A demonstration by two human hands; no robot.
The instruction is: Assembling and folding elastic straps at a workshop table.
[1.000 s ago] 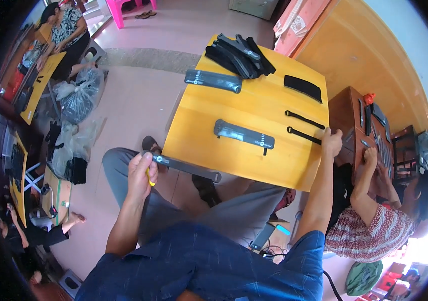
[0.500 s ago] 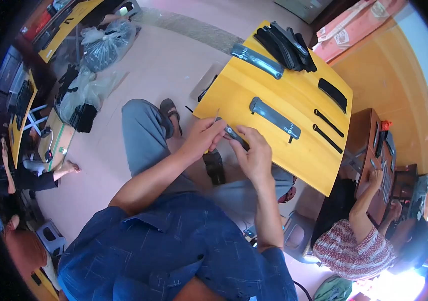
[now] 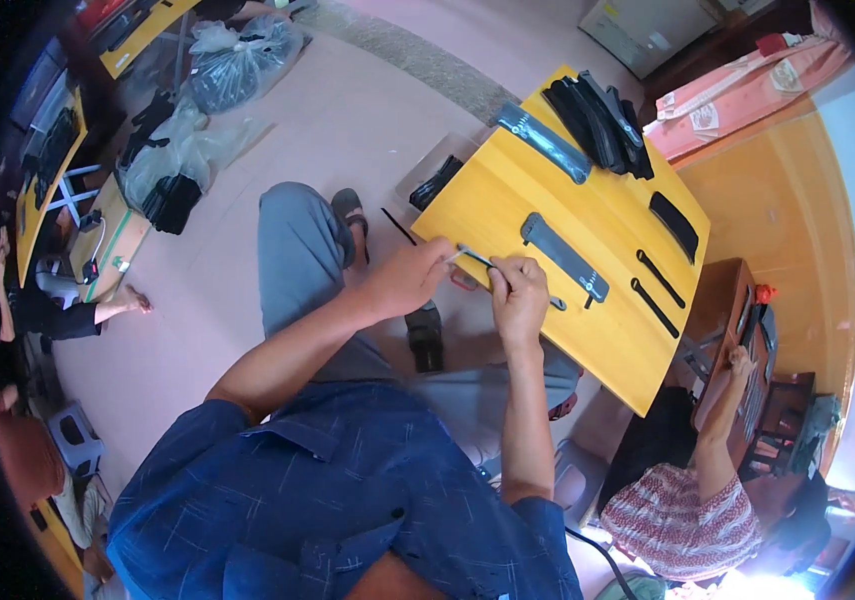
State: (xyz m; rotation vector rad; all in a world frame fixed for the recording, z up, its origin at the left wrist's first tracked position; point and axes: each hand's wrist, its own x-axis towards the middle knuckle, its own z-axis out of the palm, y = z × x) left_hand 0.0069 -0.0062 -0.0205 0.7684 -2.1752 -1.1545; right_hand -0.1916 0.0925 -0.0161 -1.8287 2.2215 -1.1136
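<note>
My left hand (image 3: pixel 412 278) is closed in a pinch near the table's near left corner. A thin pale sliver shows at its fingertips, too small to name. My right hand (image 3: pixel 520 303) grips a narrow black strip (image 3: pixel 478 258) between thumb and fingers, and the strip's far end reaches toward my left fingertips. Beyond my right hand, a dark flat piece in a clear sleeve (image 3: pixel 565 258) lies on the yellow table (image 3: pixel 487 195). A small dark oval piece (image 3: pixel 557 303) is beside my right hand, and a reddish loop (image 3: pixel 463 280) shows between my hands.
On the table lie two black straps (image 3: pixel 655 308), a curved black piece (image 3: pixel 674 228), another sleeved piece (image 3: pixel 544 143) and a black stack (image 3: pixel 599 125). A clear bin (image 3: pixel 437 180) adjoins the left edge. Bagged black pieces (image 3: pixel 172 200) stand left. A person in a patterned top (image 3: pixel 682 520) works at right.
The strip has turned edge-on between my hands. My right hand has moved slightly right and downward, its fingers closing more. The view has shifted a little, and the small oval piece now shows.
</note>
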